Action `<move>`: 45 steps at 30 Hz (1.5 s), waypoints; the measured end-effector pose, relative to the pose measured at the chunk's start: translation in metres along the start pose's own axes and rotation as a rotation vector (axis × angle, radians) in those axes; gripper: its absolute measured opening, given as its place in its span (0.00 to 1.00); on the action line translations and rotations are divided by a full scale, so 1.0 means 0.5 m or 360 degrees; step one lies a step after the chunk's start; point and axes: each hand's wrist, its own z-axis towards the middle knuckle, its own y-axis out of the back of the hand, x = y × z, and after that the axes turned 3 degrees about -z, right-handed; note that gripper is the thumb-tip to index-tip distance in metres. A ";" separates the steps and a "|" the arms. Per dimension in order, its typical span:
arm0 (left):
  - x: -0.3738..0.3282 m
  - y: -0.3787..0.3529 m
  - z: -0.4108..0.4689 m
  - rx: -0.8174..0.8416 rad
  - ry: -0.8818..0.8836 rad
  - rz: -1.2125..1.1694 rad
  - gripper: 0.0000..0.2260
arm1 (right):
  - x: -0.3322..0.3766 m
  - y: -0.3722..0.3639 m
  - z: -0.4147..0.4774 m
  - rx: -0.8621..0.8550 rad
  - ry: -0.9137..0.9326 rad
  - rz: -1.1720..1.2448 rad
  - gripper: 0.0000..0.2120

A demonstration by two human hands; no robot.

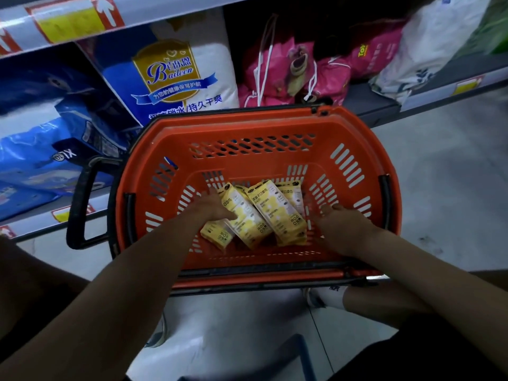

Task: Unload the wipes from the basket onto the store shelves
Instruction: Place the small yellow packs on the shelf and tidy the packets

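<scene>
An orange plastic basket (pixel 255 127) with black handles sits on the floor in front of low store shelves. Several yellow-and-white wipe packs (pixel 275 213) lie in a loose pile on its bottom. My left hand (pixel 213 209) reaches into the basket and rests on the left side of the pile, fingers spread over a pack. My right hand (pixel 341 224) is inside the basket just right of the pile, fingers apart and slightly blurred, touching no pack that I can see.
Behind the basket, the bottom shelf (pixel 371 105) holds a blue-and-white Baileen pack (pixel 176 75), blue bags (pixel 41 144) at left, pink drawstring bags (pixel 297 67) and a white bag (pixel 428 50). A shelf edge with price tags (pixel 71 20) runs above. Grey floor lies right.
</scene>
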 end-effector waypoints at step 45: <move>-0.025 0.283 -0.426 -0.0555 -0.0754 -0.1899 0.25 | 0.139 0.276 -0.058 -0.0821 0.0225 0.1064 0.41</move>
